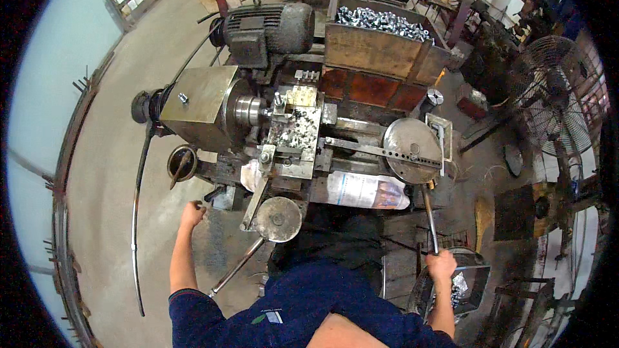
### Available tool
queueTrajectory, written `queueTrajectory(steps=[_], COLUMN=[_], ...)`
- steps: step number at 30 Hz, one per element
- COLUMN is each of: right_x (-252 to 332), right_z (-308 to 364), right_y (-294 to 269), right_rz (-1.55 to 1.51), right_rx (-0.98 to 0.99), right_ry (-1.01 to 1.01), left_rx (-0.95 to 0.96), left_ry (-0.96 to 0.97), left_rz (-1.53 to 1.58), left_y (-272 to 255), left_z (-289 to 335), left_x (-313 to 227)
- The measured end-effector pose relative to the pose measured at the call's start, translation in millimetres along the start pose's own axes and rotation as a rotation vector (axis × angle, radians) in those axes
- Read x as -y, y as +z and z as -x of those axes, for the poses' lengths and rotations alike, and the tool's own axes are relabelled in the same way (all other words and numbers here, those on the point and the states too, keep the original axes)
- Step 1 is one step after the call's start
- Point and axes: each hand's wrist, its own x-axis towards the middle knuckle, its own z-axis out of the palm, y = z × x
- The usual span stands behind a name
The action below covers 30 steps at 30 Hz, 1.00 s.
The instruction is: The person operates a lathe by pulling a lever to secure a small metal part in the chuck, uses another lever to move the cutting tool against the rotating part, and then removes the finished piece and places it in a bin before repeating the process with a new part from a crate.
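Note:
My left hand [192, 212] hangs at the left front of a small lathe-like machine, its fingers curled together; whatever they may hold is too small to make out. Beside it is a dark fitting [215, 194] on the machine's front. My right hand [442, 264] is wrapped round the lower end of a metal lever [431, 216]. That lever runs up to a round steel disc [409, 135], linked by a bar with holes [371, 149] to the slide. Metal chips [296, 127] cover the slide, right of the spindle [247, 111]. A second lever [237, 266] slants from a smaller disc [277, 219].
Behind the slide stand a motor [271, 29] and a metal bin [367, 51] heaped with small shiny parts. A crate [474, 283] sits below my right hand. At the right is a fan [554, 96]; a pot with a brush [182, 162] is at the left.

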Motion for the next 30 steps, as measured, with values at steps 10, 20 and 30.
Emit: queueTrajectory(steps=[10,20,30], right_x=[-64,-61,126], right_z=[-171,-229,-168], right_y=[-29,-22,-75], right_rz=[0.323,0.337,-0.225], right_rx=[-0.123,-0.243,-0.428], right_ry=[0.271,0.287,-0.662], left_rx=[-0.159,-0.005,0.173], left_ry=[0.223,0.208,0.236], left_rz=[-0.437,-0.575,-0.250], left_y=[13,39,-14], left_z=[-10,-34,-11], left_x=[-56,-27,-34])
